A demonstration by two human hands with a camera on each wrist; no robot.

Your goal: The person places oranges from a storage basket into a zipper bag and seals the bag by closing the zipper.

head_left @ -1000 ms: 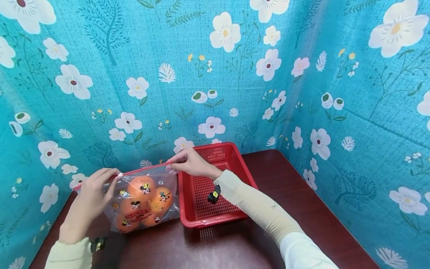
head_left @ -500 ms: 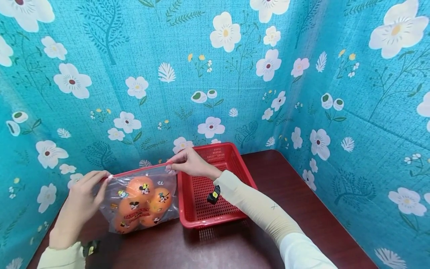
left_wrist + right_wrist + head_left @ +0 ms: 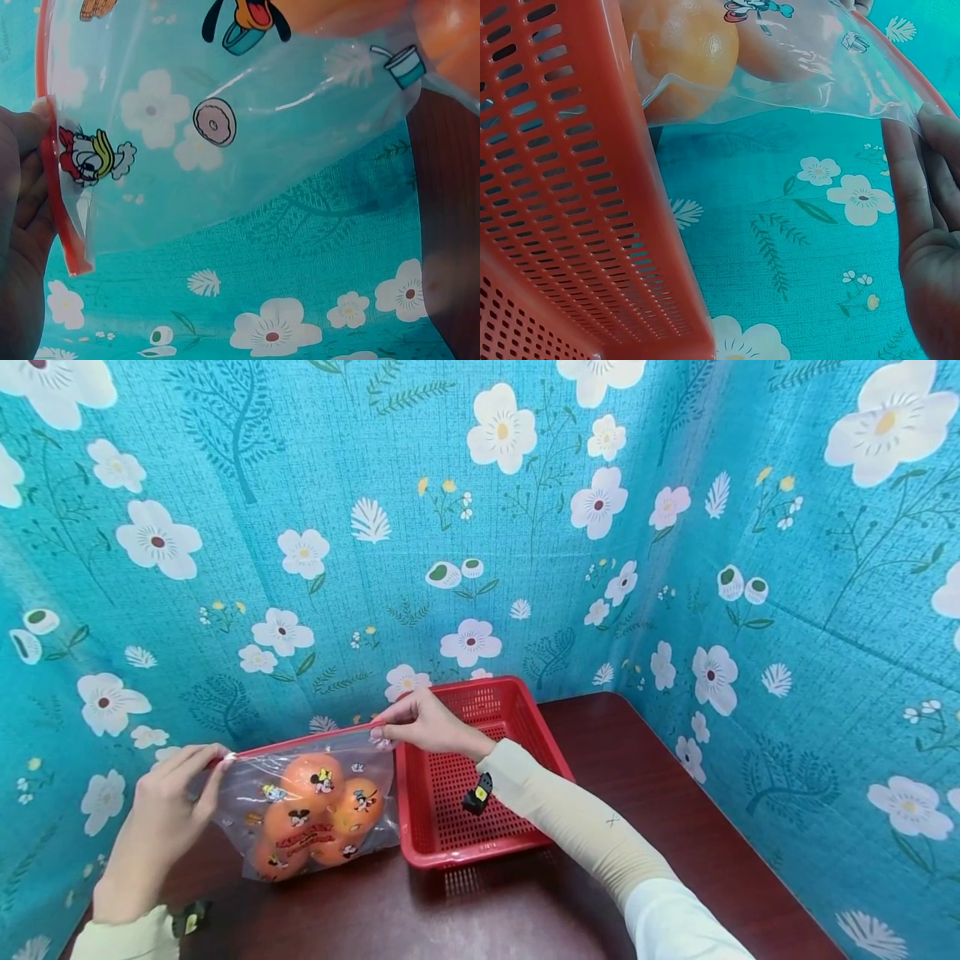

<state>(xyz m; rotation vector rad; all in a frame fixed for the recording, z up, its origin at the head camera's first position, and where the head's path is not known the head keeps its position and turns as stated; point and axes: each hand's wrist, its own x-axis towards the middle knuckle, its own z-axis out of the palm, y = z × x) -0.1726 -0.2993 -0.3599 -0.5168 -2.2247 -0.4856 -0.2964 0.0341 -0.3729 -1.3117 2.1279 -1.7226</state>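
Hands stretching a bag of oranges along its top edge.

Left hand [image 3: 161, 814] pinches the left end of the red zip strip [image 3: 300, 741]; right hand [image 3: 427, 725] pinches the right end. The bag [image 3: 307, 806] hangs upright near the table's [image 3: 600, 777] back left corner, long axis left to right, mouth up, oranges [image 3: 318, 777] below, just beside the red basket [image 3: 517, 710].

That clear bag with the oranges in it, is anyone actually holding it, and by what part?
Yes. Both hands hold the bag by its red zip strip: the left hand pinches the left end, the right hand the right end.
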